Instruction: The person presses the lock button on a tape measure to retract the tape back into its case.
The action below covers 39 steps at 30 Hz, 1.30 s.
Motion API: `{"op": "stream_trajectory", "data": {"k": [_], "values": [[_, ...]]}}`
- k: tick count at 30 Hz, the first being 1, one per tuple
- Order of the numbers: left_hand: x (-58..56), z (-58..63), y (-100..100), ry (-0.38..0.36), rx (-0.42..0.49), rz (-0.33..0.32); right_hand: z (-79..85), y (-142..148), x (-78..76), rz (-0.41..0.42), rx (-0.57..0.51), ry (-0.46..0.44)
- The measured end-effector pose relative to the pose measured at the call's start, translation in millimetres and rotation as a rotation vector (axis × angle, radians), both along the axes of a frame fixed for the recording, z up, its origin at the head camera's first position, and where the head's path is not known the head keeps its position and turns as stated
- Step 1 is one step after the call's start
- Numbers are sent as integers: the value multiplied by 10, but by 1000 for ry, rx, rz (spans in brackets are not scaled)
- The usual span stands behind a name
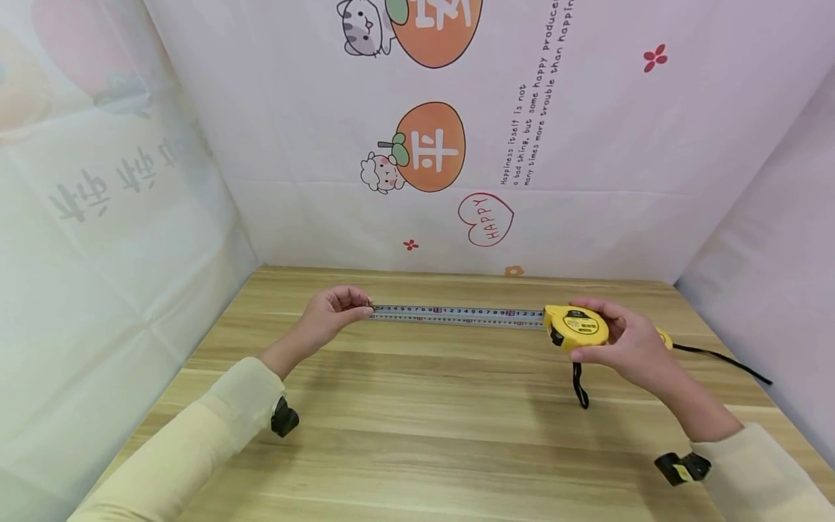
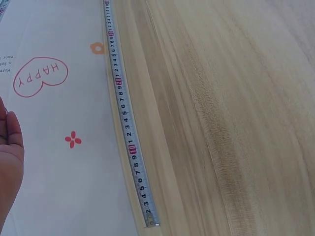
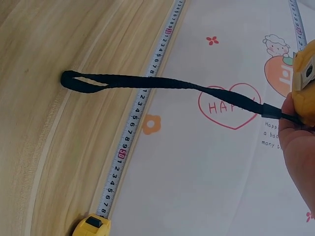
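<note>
My right hand [image 1: 634,351] grips the yellow case of a tape measure [image 1: 577,326], thumb below and fingers behind. Its metal blade [image 1: 470,312] stretches level to the left, above the table. At the blade's end, my left hand [image 1: 327,317] pinches the tip between thumb and fingers. A second yellow tape measure [image 3: 92,227] lies on the table, partly hidden behind the right hand in the head view. Its extended blade [image 2: 124,113] runs along the table's back edge, its hooked end free. From the held case hangs a black wrist strap [image 3: 142,82].
The wood-grain table [image 1: 417,420] meets a white printed cloth [image 1: 574,225] at the back, with more cloth on both sides. The second tape measure's black strap [image 1: 724,359] trails to the right. Small black cameras sit on the left [image 1: 284,417] and right [image 1: 681,467] wrists.
</note>
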<state>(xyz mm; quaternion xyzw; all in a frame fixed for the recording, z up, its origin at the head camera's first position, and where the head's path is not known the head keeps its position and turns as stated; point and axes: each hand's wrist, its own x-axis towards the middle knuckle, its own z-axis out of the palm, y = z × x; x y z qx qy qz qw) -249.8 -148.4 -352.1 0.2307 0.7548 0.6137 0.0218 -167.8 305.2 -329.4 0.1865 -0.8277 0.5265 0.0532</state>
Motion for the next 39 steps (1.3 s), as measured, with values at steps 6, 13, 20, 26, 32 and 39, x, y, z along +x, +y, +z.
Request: {"op": "stream_trajectory", "data": {"k": [6,13,20,26,32,39], "values": [[3,5,1,5,8,1,4,-21,-7,7,5,4],[4,2,11,15,14,-5,12,-61,-17,-3,31,6],[18,14,47,14,28,-16,4,-86,-28,2,41,12],[21,13,59,18,26,-13,-2,-103,-31,-3,47,12],[25,11,70,8,29,-27,-20,-106,-42,24,13,6],[23,17,86,14,18,-29,-26,-118,-48,27,2,-4]]}}
